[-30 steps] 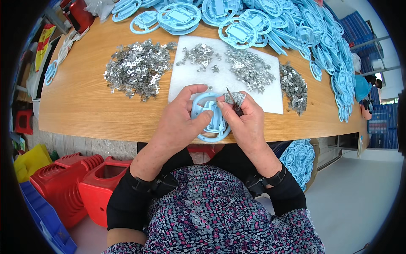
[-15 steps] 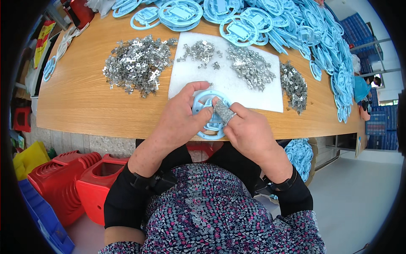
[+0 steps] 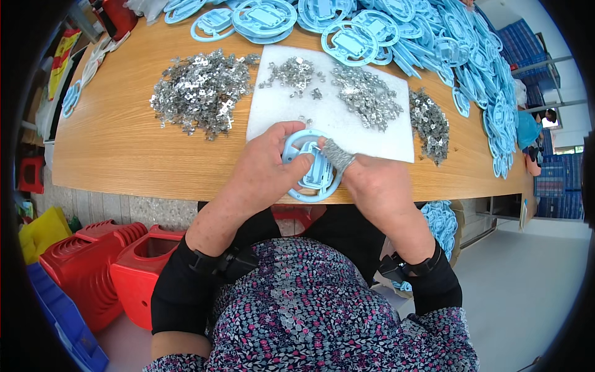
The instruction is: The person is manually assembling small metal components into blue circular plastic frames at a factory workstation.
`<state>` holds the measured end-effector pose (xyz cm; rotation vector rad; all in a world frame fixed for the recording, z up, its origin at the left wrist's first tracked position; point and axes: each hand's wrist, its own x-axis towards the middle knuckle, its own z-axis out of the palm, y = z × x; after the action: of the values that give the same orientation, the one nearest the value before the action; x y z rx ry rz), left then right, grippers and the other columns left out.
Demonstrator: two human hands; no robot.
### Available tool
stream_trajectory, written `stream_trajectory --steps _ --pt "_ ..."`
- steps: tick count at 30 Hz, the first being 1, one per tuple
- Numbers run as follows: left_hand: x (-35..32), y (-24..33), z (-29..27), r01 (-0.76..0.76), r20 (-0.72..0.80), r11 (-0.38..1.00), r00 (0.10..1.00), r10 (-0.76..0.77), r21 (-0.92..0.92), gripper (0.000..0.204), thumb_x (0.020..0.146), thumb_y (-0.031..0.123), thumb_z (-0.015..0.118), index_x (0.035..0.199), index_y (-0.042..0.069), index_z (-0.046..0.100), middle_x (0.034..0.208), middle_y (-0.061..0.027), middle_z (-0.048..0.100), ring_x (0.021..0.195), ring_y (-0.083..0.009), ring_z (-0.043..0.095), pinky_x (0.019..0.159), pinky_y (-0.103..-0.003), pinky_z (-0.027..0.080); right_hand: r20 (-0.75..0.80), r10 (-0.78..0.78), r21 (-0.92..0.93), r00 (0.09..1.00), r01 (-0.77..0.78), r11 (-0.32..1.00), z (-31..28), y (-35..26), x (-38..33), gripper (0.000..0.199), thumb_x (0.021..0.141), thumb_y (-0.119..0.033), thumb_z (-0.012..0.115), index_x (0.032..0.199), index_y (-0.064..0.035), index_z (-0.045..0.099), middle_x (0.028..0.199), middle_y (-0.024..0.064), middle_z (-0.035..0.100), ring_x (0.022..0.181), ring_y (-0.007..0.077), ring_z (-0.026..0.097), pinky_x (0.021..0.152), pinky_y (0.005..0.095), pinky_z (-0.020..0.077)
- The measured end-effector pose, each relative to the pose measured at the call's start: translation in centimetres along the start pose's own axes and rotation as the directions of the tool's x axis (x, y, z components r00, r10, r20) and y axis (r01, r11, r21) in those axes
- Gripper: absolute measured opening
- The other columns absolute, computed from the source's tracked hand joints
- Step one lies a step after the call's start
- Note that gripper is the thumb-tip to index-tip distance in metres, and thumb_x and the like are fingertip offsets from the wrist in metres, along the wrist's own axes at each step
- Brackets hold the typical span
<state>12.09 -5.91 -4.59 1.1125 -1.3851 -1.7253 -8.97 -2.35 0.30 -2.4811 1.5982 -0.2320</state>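
My left hand [image 3: 263, 166] grips a light blue round plastic part [image 3: 320, 173] by its left side, thumb laid across the inner plate and fingers behind the rim. The part is tilted up at the table's near edge. My right hand [image 3: 379, 185] is closed beside it, fingers curled under. A grey woven wrap [image 3: 338, 155] covers one of its fingers, and that fingertip touches the upper inner area of the part. Whatever might be pinched there is too small to make out. A couple of loose metal clips [image 3: 304, 119] lie just beyond the ring.
A white foam sheet [image 3: 273, 111] carries two heaps of small metal clips. More clips are piled left [image 3: 201, 93] and right [image 3: 429, 127] of it. Blue plastic parts [image 3: 446, 53] are heaped along the far and right side. Red stools [image 3: 139, 266] stand at lower left.
My right hand has turned and shifted slightly right, its wrapped finger now slanting in from the right. More of the part's inner plate shows. My left hand keeps its hold.
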Motion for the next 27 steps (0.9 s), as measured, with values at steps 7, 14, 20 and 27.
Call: stream_trajectory --steps 7,14,20,27 --pt "0.0 0.2 0.1 -0.025 -0.002 1.0 1.0 0.025 0.0 0.051 0.096 0.006 0.062 0.14 -0.008 0.04 0.117 -0.013 0.064 0.095 -0.0145 0.066 0.071 -0.028 0.062 -0.067 -0.026 0.014 0.997 0.027 1.0 0.4 1.3 -0.4 0.009 0.084 -0.013 0.066 0.089 -0.0066 0.065 0.072 0.0106 0.064 0.067 0.0329 0.066 0.058 0.0443 0.0513" --pt "0.0 0.1 0.1 -0.01 -0.01 1.0 1.0 0.01 0.01 0.05 0.096 0.007 0.062 0.139 -0.008 0.042 0.116 -0.0119 0.064 0.095 -0.0133 0.065 0.074 -0.027 0.06 -0.07 -0.065 -0.025 0.995 0.064 0.998 -0.8 0.5 -0.1 0.009 0.085 -0.014 0.066 0.085 -0.0056 0.063 0.07 0.0108 0.063 0.066 0.033 0.065 0.058 0.0439 0.0508" --pt "0.1 -1.0 -0.1 -0.071 0.011 0.991 0.997 0.07 0.112 0.052 0.097 0.007 0.062 0.141 -0.009 0.041 0.118 -0.0113 0.064 0.096 -0.013 0.065 0.075 -0.028 0.06 0.07 -0.092 -0.138 0.993 0.101 0.985 -2.5 -0.1 1.0 0.004 0.082 -0.009 0.063 0.084 -0.0058 0.064 0.07 0.0119 0.064 0.066 0.0346 0.066 0.057 0.0441 0.0519" --pt "0.2 -0.8 0.4 -0.127 -0.025 0.991 0.991 0.129 0.052 0.045 0.092 0.014 0.066 0.131 -0.006 0.054 0.105 -0.0172 0.071 0.094 -0.0195 0.07 0.079 -0.033 0.057 0.284 -0.277 -0.223 0.918 0.344 0.912 -6.6 -2.0 4.3 0.004 0.08 -0.007 0.062 0.083 -0.0053 0.064 0.069 0.0137 0.065 0.068 0.0317 0.068 0.06 0.0436 0.0524"
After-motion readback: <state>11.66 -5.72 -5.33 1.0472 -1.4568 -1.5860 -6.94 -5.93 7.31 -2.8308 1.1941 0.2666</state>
